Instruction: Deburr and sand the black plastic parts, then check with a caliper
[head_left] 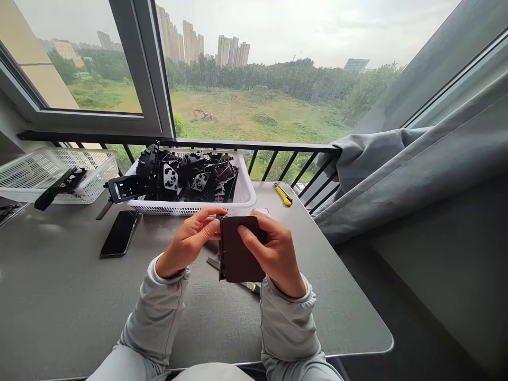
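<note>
A flat, dark brown rectangular plastic part point(242, 256) is held upright above the table, its broad face toward me. My right hand point(275, 248) grips it by the right side, thumb across the face and fingers behind. At its upper left edge, my left hand point(194, 241) has thumb and index finger closed on the thin black rim; the other fingertips are partly hidden behind it. Below the part lies a flat metal tool with a yellow and black handle point(253, 287), its middle covered by the part. Something pale behind my right hand is mostly hidden.
A white basket point(248, 196) heaped with black plastic parts point(190, 177) stands at the back. Another white basket point(99, 180) at the left holds a few black pieces. A phone point(120, 234) and a yellow utility knife point(283, 194) lie on the grey table point(341, 307). Railing and window lie beyond.
</note>
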Action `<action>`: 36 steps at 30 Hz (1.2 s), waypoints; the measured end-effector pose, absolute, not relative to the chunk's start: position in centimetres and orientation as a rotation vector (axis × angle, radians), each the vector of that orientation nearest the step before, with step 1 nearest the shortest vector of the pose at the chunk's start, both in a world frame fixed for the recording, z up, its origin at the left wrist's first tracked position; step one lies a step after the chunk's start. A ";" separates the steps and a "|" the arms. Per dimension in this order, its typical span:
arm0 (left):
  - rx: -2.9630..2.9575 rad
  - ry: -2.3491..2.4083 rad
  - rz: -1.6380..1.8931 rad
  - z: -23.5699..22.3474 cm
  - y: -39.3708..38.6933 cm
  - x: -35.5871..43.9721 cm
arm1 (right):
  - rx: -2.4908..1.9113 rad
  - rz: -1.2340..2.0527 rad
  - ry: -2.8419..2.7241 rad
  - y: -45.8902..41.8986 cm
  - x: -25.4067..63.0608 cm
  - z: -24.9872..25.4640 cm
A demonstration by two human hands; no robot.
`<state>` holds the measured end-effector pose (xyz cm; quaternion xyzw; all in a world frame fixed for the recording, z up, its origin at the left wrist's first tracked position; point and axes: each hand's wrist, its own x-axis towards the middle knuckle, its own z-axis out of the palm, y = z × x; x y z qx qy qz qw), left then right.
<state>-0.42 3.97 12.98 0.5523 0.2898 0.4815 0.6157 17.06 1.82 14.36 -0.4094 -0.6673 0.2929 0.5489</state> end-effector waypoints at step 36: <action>1.240 0.962 1.379 12.9 4.1 1.1 | -0.975 0.863 -1.476 2.3 17.4 14.2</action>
